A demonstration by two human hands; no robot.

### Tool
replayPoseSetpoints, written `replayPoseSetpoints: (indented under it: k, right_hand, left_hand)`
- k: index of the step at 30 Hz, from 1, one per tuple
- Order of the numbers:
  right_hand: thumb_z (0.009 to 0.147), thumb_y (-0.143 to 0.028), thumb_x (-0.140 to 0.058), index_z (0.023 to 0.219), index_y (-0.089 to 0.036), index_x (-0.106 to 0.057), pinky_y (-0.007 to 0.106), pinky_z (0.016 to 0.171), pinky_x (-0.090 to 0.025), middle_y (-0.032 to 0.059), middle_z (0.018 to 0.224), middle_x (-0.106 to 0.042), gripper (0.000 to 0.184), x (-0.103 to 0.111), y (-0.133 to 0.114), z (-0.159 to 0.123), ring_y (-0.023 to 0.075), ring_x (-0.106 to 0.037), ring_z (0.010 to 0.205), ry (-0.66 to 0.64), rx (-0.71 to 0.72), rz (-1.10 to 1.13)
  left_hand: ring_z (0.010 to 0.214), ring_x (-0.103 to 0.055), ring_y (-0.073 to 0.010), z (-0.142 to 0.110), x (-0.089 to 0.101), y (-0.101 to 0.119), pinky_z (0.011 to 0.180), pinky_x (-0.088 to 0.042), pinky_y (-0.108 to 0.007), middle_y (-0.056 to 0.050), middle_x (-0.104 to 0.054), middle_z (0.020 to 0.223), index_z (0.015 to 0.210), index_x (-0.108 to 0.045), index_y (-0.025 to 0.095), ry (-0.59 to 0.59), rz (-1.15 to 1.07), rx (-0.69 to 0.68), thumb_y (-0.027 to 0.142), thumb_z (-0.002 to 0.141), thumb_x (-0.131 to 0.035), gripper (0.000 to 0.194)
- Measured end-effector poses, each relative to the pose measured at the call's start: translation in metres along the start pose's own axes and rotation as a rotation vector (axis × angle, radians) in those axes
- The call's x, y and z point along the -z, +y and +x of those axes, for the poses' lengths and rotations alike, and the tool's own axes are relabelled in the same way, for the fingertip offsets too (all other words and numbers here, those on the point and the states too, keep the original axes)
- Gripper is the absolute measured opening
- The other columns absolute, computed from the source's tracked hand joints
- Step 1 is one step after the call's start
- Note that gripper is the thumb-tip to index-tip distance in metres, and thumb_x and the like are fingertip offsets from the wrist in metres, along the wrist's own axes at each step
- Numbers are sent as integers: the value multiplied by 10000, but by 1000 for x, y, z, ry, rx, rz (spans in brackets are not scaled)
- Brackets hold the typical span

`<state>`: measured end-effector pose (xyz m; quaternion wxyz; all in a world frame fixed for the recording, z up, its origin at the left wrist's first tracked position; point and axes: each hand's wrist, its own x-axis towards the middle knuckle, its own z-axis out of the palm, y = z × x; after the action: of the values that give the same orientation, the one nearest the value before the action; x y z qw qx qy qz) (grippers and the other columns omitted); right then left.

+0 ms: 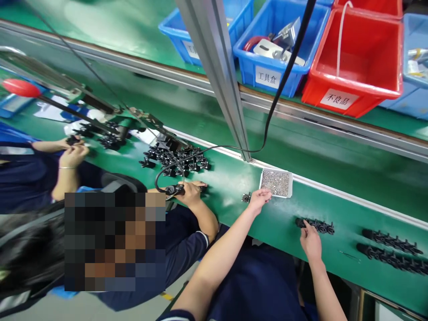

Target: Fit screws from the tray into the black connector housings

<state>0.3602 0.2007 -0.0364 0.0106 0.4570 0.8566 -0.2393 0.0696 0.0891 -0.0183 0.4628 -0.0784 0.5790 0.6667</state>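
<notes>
My left hand (260, 200) is at the lower left corner of a shallow white tray (290, 187) filled with small metal parts (276, 182). Its fingers are pressed together, and what they may hold is too small to make out. Just left of that hand, a single black part (246, 197) lies on the green bench. My right hand (310, 238) has its thumb and fingers on a black plastic part (300, 222) at the left end of a short row of similar parts (323, 226).
Two longer rows of black parts (391, 240) lie at the right, near tweezers (349, 256). A co-worker's hand (191, 194) works at left beside a pile of black parts (177, 158). A metal post (220, 80), hanging cable (267, 125) and red bin (354, 53) stand beyond.
</notes>
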Motion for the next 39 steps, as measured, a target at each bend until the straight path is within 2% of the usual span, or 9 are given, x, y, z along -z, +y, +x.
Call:
replayPoseSetpoints:
  k: [4, 8, 11, 15, 17, 24, 31, 35, 39]
  right_hand:
    - [882, -344, -414, 1322, -151, -615, 428, 862, -525, 116, 887, -698, 520, -17, -20, 2, 303, -656, 945, -17, 24, 130]
    - [889, -319, -421, 1363, -194, -592, 407, 837, -537, 105, 946, -693, 520, -32, -66, 6, 271, -667, 889, -67, 91, 181]
    - [909, -317, -422, 1426, -232, -538, 396, 813, -545, 92, 972, -696, 537, -33, -100, 2, 257, -670, 863, -97, 133, 209]
    - [954, -402, -458, 1149, -243, -728, 358, 839, -561, 90, 1046, -718, 370, -27, -126, -11, 240, -690, 900, -115, 194, 432]
    - [947, -433, -510, 1053, -251, -754, 331, 816, -573, 68, 1033, -733, 322, -25, -132, -18, 224, -702, 871, -150, 189, 543]
    - [931, -460, -557, 978, -248, -761, 318, 766, -574, 64, 937, -747, 298, -28, -136, -34, 214, -699, 815, -174, 187, 627]
    - [814, -575, -654, 974, -131, -744, 323, 663, -574, 109, 836, -754, 480, -48, -107, 1, 201, -677, 675, -68, -212, 808]
    - [760, -590, -691, 972, -118, -758, 318, 632, -564, 118, 822, -758, 522, -59, -98, 25, 212, -688, 660, -144, -247, 795]
    - [790, -557, -668, 934, -155, -767, 305, 643, -551, 88, 773, -755, 438, -63, -99, 34, 216, -698, 671, -195, -201, 684]
  left_hand:
    - [657, -616, -105, -26, 17, -6, 593, -430, -217, -69, -712, 799, 913, -726, 118, -13, -106, 90, 301, 563, -928, 443]
    - [668, -628, -106, -40, 32, -24, 597, -432, -210, -87, -728, 831, 902, -720, 121, 10, -151, 128, 302, 545, -944, 459]
    - [678, -637, -110, -50, 37, -41, 602, -438, -209, -85, -729, 830, 921, -721, 121, 14, -153, 136, 331, 537, -948, 492]
    - [682, -645, -119, -66, 39, -62, 620, -458, -218, -65, -711, 773, 919, -723, 120, 17, -155, 157, 367, 519, -954, 524]
    - [666, -636, -109, -74, 39, -70, 633, -469, -221, -54, -702, 758, 903, -724, 120, 16, -176, 161, 369, 510, -959, 521]
    - [612, -611, -103, -89, 37, -88, 640, -492, -243, -42, -695, 708, 908, -741, 118, 42, -141, 140, 371, 556, -936, 476]
    - [833, -705, -203, -56, 43, -66, 821, -562, -342, -112, -766, 941, 947, -774, 159, 92, 401, -231, 291, 805, -748, 195]
    - [921, -716, -205, -35, 40, -55, 915, -561, -357, -101, -765, 1012, 1026, -763, 179, 31, 589, -367, 196, 867, -667, 187]
    - [964, -707, -196, -25, 34, -54, 947, -559, -355, -71, -762, 1040, 1092, -743, 196, -21, 789, -473, 151, 891, -616, 242]
